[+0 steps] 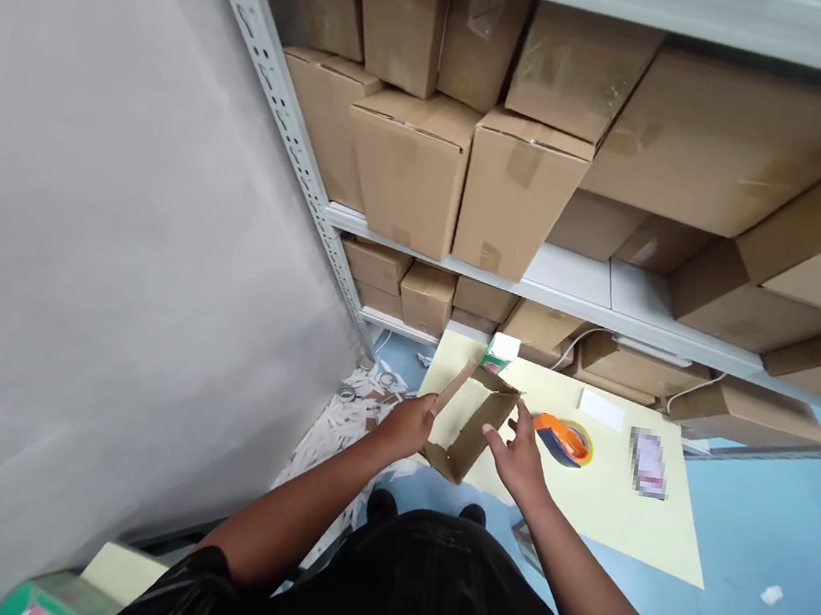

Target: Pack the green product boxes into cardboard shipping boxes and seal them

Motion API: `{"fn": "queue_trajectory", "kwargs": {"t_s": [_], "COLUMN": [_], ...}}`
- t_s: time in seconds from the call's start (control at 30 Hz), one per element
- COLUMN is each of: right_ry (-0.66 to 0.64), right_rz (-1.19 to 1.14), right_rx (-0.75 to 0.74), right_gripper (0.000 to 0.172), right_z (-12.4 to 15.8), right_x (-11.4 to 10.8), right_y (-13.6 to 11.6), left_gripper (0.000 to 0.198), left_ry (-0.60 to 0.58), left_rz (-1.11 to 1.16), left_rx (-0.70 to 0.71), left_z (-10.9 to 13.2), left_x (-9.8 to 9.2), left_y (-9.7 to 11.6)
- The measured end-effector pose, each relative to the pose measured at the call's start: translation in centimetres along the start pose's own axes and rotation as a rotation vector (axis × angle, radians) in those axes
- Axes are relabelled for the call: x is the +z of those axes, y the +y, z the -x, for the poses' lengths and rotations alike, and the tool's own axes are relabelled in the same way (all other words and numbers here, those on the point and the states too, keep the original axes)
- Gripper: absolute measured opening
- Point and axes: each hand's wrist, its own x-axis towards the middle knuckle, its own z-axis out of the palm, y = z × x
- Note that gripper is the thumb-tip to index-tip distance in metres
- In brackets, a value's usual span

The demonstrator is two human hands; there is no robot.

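Note:
Over the near left part of the cream tabletop (611, 505) I see a small brown cardboard box (482, 438), tilted, with its open side facing me. Pale yellow shows inside its walls. My left hand (406, 428) is closed round the box's left wall. At the opposite wall is my right hand (519, 458), its thumb and fingers spread and the tips at the edge of the cardboard. An orange and blue tape dispenser (560, 440) with a roll of tape lies just right of this hand.
Metal shelving (570, 296) packed with cardboard boxes (409, 171) rises beyond the table. A green and white carton (501, 352), a white card (601, 408) and a blurred-out item (649, 463) lie on the tabletop. Paper scraps (329, 438) litter the floor beside the grey wall (128, 210).

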Motion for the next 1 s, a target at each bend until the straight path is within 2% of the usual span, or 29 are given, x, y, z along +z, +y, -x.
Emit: {"fn": "queue_trajectory", "kwargs": {"t_s": [0.1,0.3,0.43,0.53,0.63,0.73,0.8,0.9,1.0], "right_ry": [0.009,-0.190,-0.228,-0.173,-0.133,-0.118,-0.067,0.021,0.017], "right_rz": [0.082,0.101,0.087,0.002,-0.045,-0.028,0.019,0.137,0.242], "right_rx": [0.033,-0.003,-0.044,-0.086,-0.145,-0.186,-0.183,-0.156,-0.235], "right_gripper": [0.092,0.062,0.063,0.071,0.078,0.075,0.068,0.048,0.035], "right_z": [-1.9,-3.0,-2.8,-3.2,-3.9,-4.3,-4.1,-3.1,-1.3], "right_x": [-2.0,-5.0,-6.9,-8.1,-8.9,-9.2,-9.2,-8.8,-8.2], "right_y": [1.4,3.8,4.3,4.7,5.0,5.2,5.3,5.7,6.3], "left_gripper": [0.028,0.027,0.030,0.030,0.032,0.030,0.025,0.018,0.015], "left_ry": [-0.027,0.022,0.107,0.021,-0.105,-0.186,-0.222,-0.182,-0.033], "left_rz": [-0.036,-0.120,-0.218,-0.254,-0.256,-0.283,-0.332,-0.427,-0.448], "left_rx": [-0.045,-0.196,-0.203,-0.120,-0.039,0.043,0.118,0.203,0.255], "left_z": [-0.7,0.2,1.3,2.0,2.5,2.4,1.6,-0.4,-2.2], "left_x": [1.1,5.4,6.9,6.1,4.1,2.0,1.1,0.7,1.1], "left_y": [1.3,4.3,5.8,6.3,6.1,5.3,4.4,2.9,1.8]}}
